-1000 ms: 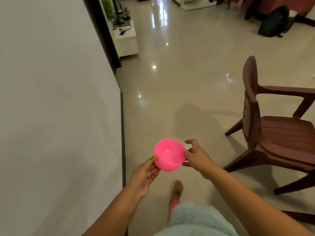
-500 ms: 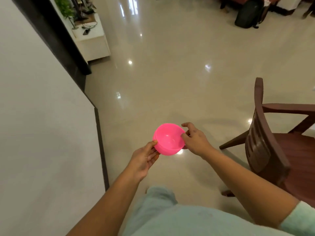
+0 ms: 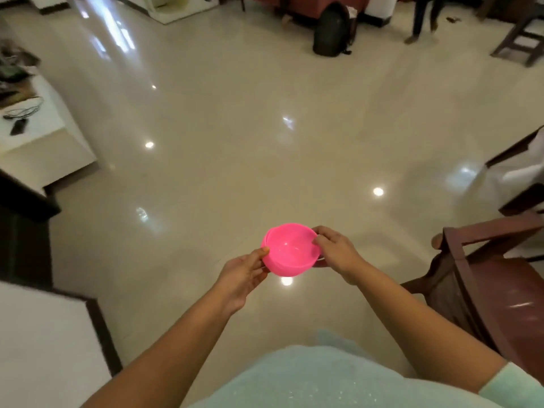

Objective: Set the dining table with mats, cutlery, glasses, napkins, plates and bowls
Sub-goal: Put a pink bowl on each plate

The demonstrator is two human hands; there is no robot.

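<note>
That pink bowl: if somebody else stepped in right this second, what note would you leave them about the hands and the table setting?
Left hand: grips the pink bowl at its near-left rim.
Right hand: grips its right rim.
The bowl is upright, looks empty, and is carried above the shiny floor; a brown wooden chair stands to the right.
Done: a bowl is in hand.
Left: no dining table, mats, cutlery, glasses, napkins or plates are in view, so the bowl is not yet placed and the rest cannot be judged.

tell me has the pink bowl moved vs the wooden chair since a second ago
Yes. The pink bowl, held by both hands, has moved forward past the wooden chair, now beside and behind it.
</note>
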